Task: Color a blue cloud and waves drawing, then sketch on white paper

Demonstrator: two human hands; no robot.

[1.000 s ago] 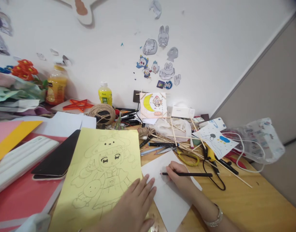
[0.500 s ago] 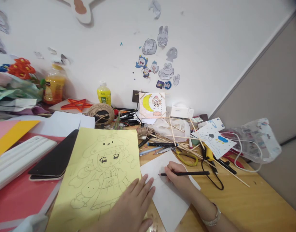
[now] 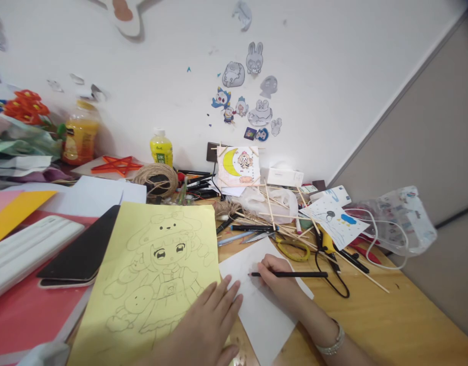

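fingers of the right hand pinch the black pencil near its tip, toward the left corner of the white sheet; keep strokes light while the left hand, fingers slightly spread, steadies it on the desk.

White wall, mostly plain; cartoon stickers clustered mid-wall. Grey panel at right, meeting wall on a diagonal. Tabletop: light-brown wood grain. Lighting: soft, diffuse.

wooden table | on it: white paper, yellow drawing sheet, red sheet, thin stick, black marker
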